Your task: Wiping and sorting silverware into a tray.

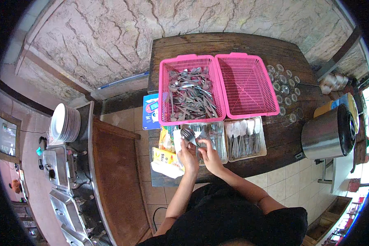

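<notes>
Over the near edge of the table, my left hand (187, 156) is closed on a metal fork (188, 134), its tines pointing up and away from me. Something white, like a cloth or tissue, shows beside the fork at that hand. My right hand (210, 156) is closed with its fingertips at the fork's handle. Just beyond the hands stands a pink plastic basket (163, 90) heaped with loose cutlery. Partly hidden under my hands, a pale tray (222, 156) holds forks. Beside it on the right, another pale tray (247, 157) holds upright rows of spoons.
A second pink basket (250, 88) adjoins the first. Several glasses (284, 89) stand to its right, near a large steel pot (324, 135). Yellow packages (167, 158) and a blue box (150, 112) lie at left. Stacked white plates (65, 123) and chafing dishes (58, 166) occupy the left counter.
</notes>
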The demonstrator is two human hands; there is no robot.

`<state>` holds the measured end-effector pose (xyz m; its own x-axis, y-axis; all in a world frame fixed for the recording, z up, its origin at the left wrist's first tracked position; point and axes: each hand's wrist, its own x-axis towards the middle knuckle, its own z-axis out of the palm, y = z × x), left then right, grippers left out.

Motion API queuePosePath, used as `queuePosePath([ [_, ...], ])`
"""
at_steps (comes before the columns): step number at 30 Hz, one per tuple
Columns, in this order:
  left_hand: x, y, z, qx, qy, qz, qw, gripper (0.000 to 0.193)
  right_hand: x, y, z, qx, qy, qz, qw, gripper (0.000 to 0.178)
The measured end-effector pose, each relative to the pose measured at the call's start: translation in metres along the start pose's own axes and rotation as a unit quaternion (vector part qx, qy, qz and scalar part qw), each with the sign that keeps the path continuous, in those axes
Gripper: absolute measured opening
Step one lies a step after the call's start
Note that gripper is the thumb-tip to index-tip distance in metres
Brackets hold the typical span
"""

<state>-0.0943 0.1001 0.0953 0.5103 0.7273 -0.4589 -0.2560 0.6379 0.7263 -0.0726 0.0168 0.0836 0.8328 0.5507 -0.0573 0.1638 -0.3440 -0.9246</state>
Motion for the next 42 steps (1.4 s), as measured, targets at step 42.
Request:
queuePosePath([
  [42, -0.017, -0.018, -0.013, 0.153, -0.078, -0.016, 0.985, 0.030, 0.010, -0.018, -0.024, 0.186, 0.044, -0.014, 0.981, 0.011],
])
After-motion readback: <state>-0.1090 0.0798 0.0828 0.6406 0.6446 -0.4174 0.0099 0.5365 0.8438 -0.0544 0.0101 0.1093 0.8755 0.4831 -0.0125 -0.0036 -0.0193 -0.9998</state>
